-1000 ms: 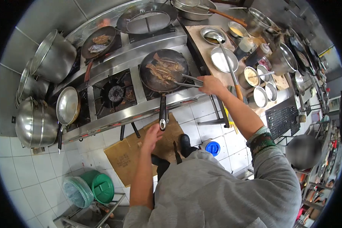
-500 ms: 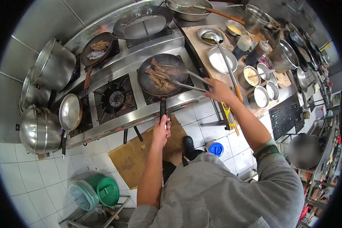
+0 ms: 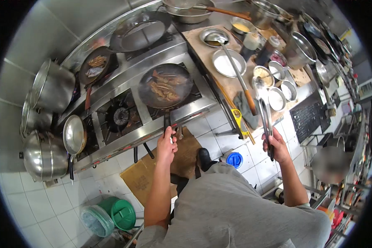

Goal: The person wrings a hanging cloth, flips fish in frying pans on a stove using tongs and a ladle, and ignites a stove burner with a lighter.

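Gripping the frying pan (image 3: 146, 91) by its handle with the left hand (image 3: 167, 146), with browned fish (image 3: 167, 89) inside, on the stove (image 3: 143, 108), clasping metal tongs (image 3: 268, 124) in the right hand (image 3: 278, 148), beside cups (image 3: 277, 100) on the desk (image 3: 197, 43).

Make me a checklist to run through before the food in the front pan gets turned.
1. Left hand on the pan handle: ok, fingers wrapped around it.
2. Food inside the rim of the front pan: ok.
3. Tongs in the right hand: ok.
4. Tong tips over the food: not ok, they are off to the right, among the small bowls.
5. Flame under the pan: cannot tell, the pan hides it.
6. Underside of the food browned: cannot tell, it faces down.
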The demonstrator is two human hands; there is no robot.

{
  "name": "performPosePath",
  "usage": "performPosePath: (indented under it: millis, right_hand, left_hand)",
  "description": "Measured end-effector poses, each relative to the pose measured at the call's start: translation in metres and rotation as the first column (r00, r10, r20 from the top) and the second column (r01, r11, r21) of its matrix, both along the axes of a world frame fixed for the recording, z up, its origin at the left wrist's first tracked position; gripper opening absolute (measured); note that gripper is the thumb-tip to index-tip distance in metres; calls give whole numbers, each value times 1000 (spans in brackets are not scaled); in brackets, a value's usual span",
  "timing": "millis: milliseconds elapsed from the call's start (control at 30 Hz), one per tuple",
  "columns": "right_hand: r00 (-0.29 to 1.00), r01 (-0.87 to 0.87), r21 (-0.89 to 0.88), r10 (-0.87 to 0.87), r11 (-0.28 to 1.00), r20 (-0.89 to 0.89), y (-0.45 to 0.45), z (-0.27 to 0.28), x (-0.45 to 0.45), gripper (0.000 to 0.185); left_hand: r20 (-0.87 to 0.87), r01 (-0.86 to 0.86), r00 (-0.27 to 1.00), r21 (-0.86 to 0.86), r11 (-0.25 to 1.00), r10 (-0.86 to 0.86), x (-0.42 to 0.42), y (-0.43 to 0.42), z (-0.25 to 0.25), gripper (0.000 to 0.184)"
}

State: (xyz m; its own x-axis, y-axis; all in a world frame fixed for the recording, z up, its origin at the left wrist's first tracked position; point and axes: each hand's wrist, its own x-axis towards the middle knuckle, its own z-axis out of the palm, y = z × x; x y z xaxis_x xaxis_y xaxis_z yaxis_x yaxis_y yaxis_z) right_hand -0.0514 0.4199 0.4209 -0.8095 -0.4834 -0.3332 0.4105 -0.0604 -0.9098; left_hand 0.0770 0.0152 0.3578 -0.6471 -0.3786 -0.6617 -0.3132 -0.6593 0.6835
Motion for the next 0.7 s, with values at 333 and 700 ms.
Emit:
performPosePath:
  millis: [333, 700]
  right_hand:
    - [811, 98, 62, -116, 993, 573, 172, -26, 117, 58]
    - [890, -45, 482, -184, 875, 417, 92, -130, 53, 34]
  left_hand:
    - [94, 19, 995, -43, 999, -15, -7, -1, 14, 36]
    - [126, 83, 990, -104, 991, -69, 0, -5, -7, 36]
